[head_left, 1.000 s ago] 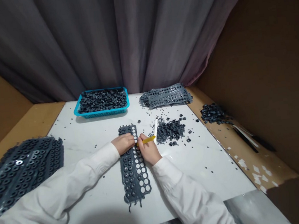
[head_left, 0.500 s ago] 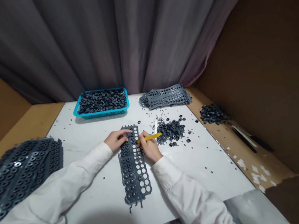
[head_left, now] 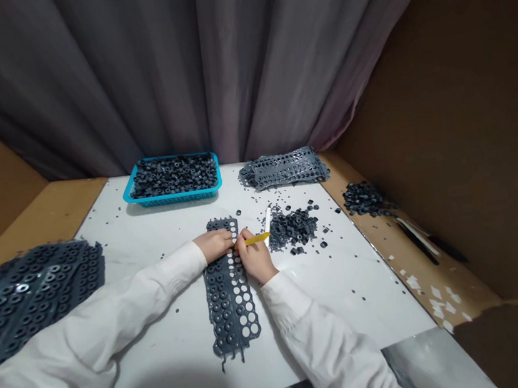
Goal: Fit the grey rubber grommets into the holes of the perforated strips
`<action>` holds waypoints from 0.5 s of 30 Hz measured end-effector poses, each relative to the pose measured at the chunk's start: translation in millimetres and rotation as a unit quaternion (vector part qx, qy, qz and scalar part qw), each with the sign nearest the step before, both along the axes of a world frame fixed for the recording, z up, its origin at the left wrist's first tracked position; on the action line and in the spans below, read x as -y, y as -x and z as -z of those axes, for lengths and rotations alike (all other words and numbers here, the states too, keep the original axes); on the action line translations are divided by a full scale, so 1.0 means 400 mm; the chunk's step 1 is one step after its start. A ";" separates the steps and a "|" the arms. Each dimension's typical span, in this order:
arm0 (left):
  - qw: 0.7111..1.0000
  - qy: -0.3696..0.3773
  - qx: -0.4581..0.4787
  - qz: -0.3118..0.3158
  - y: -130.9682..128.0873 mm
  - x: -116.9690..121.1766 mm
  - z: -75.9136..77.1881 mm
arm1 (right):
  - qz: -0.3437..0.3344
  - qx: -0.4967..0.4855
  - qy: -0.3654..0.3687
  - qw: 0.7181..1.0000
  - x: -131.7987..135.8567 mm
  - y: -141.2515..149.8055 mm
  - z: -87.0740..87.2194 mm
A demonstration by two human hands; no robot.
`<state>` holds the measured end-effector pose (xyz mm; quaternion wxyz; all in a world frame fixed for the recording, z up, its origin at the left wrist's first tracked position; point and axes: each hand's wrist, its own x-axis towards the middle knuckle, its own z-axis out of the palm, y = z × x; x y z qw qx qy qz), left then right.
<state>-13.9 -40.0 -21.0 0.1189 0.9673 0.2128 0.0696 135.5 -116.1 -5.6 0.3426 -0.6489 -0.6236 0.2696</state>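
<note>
On the smooth white bench (head_left: 330, 311), a dark grey moulded sheet (head_left: 221, 315) lies lengthwise, raised rings studding its left side, round holes piercing its right. The left hand (head_left: 215, 245) rests across the sheet's upper part, fingers bent; whether they pinch anything is hidden. At the sheet's right edge, the right hand (head_left: 256, 260) pinches a slim yellow tool (head_left: 259, 238). Right of the sheet lies a loose heap of small dark pieces (head_left: 295, 227); beyond the sheet, leftward, sits a turquoise basket (head_left: 174, 198).

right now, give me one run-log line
left hand: on long dark-grey rubbery sheet | right hand: holding slim yellow tool | tool tip: at sheet
</note>
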 end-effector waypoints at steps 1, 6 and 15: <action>1.000 0.003 0.007 -0.002 0.002 0.003 -0.003 | -0.002 0.000 -0.002 1.000 0.000 -0.001 0.001; 0.949 0.099 0.250 -0.167 0.032 -0.002 -0.061 | -0.013 -0.032 0.005 0.999 0.001 -0.005 0.007; 0.553 0.646 0.438 -0.291 -0.014 -0.052 -0.083 | -0.017 -0.135 -0.030 0.990 -0.054 -0.036 -0.027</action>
